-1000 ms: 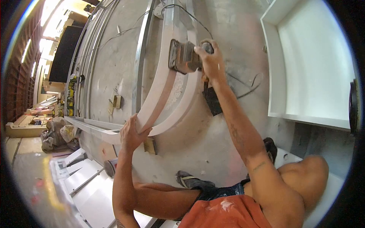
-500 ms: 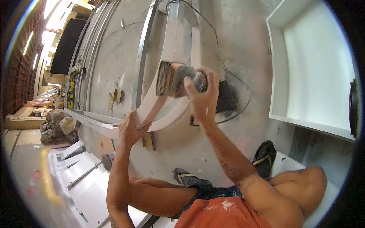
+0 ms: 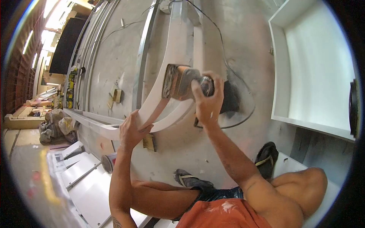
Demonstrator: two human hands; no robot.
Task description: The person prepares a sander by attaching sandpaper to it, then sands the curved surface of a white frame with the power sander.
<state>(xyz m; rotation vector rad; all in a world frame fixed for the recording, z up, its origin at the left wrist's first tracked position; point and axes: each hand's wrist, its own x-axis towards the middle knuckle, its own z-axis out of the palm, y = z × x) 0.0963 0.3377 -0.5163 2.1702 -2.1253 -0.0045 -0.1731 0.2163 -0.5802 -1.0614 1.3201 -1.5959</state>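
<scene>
My right hand [image 3: 210, 97] is wrapped round an orange and black power sander [image 3: 181, 82]. The sander's flat pad, tilted on edge in this view, lies against a curved white frame piece [image 3: 153, 106]. Around the lower end of that same curve my left hand [image 3: 134, 130] is closed, fingers over its edge. A second white curved bar [image 3: 175, 119] runs just below and to the right. Behind my right hand lies a dark bag-like shape [image 3: 229, 98], partly hidden, with a black cable [image 3: 224, 57] curving past it.
Metal rails [image 3: 143, 53] stretch away along the floor on the left. A white open box [image 3: 279, 76] stands at the right. White panels [image 3: 87, 186] lie at lower left, near a can [image 3: 109, 162]. Wood scraps [image 3: 118, 95] and bundled bags [image 3: 57, 127] are on the floor.
The sander and my right hand have shifted slightly right and down along the curved piece. My left hand keeps its grip on the lower end.
</scene>
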